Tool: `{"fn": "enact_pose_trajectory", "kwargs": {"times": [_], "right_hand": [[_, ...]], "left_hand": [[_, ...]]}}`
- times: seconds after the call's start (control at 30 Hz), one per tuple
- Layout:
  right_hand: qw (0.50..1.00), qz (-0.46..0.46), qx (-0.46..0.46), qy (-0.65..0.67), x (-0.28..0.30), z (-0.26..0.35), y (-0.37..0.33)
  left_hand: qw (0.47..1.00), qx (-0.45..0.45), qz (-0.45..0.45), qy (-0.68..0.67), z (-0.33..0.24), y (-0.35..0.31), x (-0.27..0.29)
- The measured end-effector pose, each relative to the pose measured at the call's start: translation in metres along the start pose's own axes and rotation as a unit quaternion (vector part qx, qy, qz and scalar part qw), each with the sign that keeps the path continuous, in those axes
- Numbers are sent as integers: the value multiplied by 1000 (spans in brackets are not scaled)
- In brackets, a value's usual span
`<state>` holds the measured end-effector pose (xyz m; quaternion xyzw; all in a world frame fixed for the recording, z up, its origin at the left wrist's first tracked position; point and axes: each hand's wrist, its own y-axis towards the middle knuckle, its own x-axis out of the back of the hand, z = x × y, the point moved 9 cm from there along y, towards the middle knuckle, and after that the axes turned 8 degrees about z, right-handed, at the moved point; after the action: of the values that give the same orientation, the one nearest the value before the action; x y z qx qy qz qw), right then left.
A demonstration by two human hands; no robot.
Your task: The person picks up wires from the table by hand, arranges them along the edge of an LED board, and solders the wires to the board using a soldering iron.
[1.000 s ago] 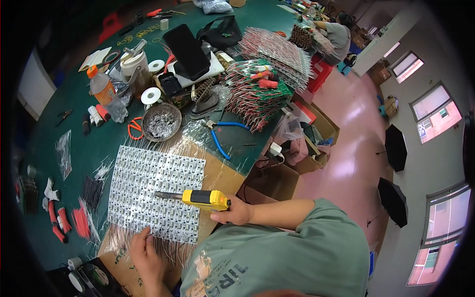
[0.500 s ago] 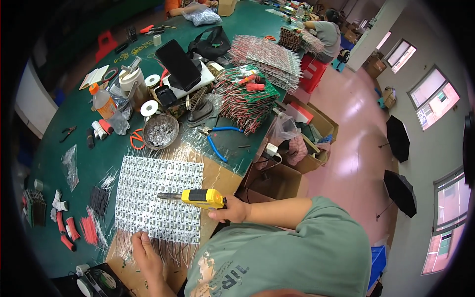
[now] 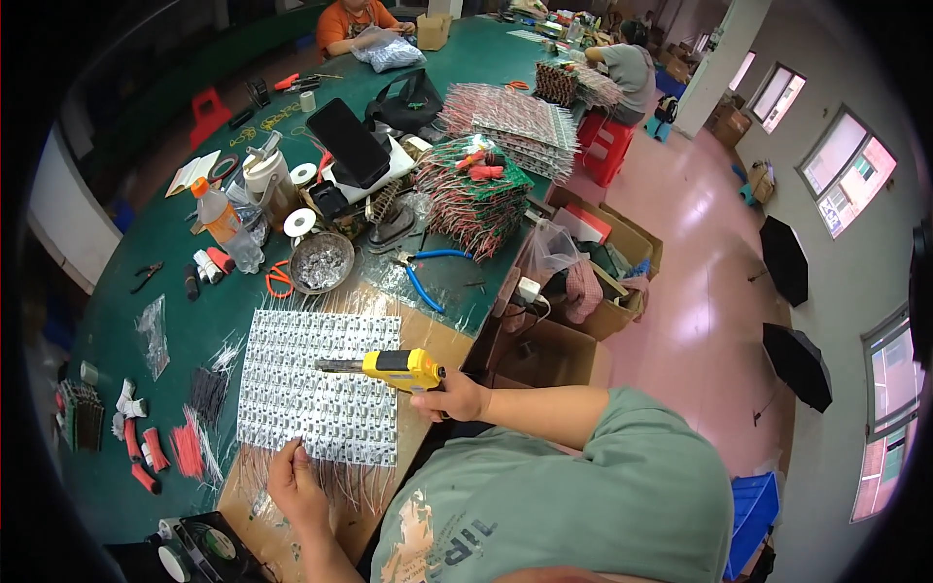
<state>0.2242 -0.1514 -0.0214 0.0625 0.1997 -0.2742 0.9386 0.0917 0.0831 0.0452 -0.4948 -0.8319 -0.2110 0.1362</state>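
Observation:
My right hand [image 3: 457,396] is wrapped round the grip of a yellow-and-black heat gun [image 3: 404,368]. Its long metal nozzle points left, over a white panel of small circuit boards [image 3: 292,364] set in rows. Thin wires [image 3: 362,489] stick out along the panel's near and far edges. At the near edge, my left hand [image 3: 297,486] has thumb and fingers pinched together among the wires; what lies between the fingertips is too small to make out. Beneath the panel is a brown board [image 3: 434,342].
Left lie red and black tubing pieces [image 3: 185,452]. Beyond the panel are a metal bowl [image 3: 322,262], blue-handled pliers [image 3: 425,282], a phone [image 3: 347,143] and stacked wired panels [image 3: 510,121]. Cardboard boxes [image 3: 554,355] stand right. Two people sit farther off.
My left hand has shifted slightly right along the panel's near edge, its fingers now pinched. The heat gun stays over the panel, nozzle still leftward. The whole view has tilted slightly.

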Motion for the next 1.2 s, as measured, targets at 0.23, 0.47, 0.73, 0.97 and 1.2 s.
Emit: {"fn": "enact_pose_trajectory", "kwargs": {"times": [0.23,0.47,0.73,0.97,1.2], "right_hand": [[1000,7,7,-9,-4,6,1],[999,40,-9,-1,-6,1,2],[999,40,-17,-13,-1,1,2],[999,7,-13,-31,-4,-3,-8],[988,26,-67,-134,-4,-18,-22]], "left_hand": [[998,29,-37,-43,14,1,2],[998,-26,-32,43,-4,7,8],[993,-60,-10,100,-18,11,3],[989,-87,16,121,-26,13,0],[976,-90,-4,199,-28,1,5]]}}
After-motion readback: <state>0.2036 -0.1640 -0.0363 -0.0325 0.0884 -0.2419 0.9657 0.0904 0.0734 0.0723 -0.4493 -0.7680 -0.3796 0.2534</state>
